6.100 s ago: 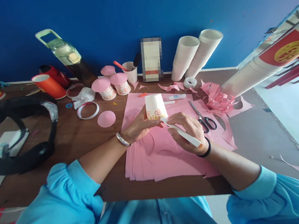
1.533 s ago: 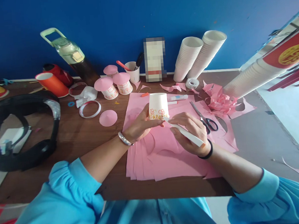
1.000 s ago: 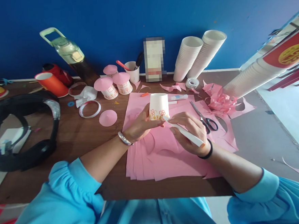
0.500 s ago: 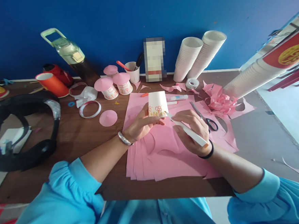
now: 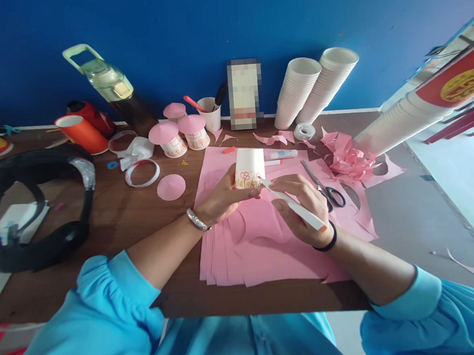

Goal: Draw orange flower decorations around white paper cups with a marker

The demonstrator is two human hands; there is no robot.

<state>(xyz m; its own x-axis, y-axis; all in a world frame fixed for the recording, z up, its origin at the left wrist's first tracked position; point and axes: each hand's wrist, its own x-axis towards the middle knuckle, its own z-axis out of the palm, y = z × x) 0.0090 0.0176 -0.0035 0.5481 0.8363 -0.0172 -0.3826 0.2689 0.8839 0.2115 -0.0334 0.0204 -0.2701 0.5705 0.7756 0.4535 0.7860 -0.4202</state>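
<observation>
A white paper cup (image 5: 250, 163) with orange flowers and yellowish-green marks drawn along its lower part is in my left hand (image 5: 222, 197), fingers wrapped around its side and base. My right hand (image 5: 304, 205) is closed on a white marker (image 5: 298, 208), whose tip meets the drawn band at the cup's right edge. Beneath both hands lie stacked pink paper sheets (image 5: 226, 254) with curved cuts. An orange marker cap (image 5: 229, 150), a glue stick (image 5: 283, 154) and black-handled scissors (image 5: 336, 196) rest on or beside the pink sheets.
Small cups with pink cone roofs (image 5: 164, 134) stand back left, near a loose pink cone (image 5: 171, 187) and a paper ring (image 5: 142, 174). Tall stacks of white cups (image 5: 296, 95) lean by the blue wall. Crumpled pink scraps (image 5: 347, 156) lie right. A black headset-like frame (image 5: 87, 209) sits left.
The cup has turned a little in my left hand, its drawn flowers shifting left, and sits slightly lower. My right hand and the marker have moved slightly left with it.
</observation>
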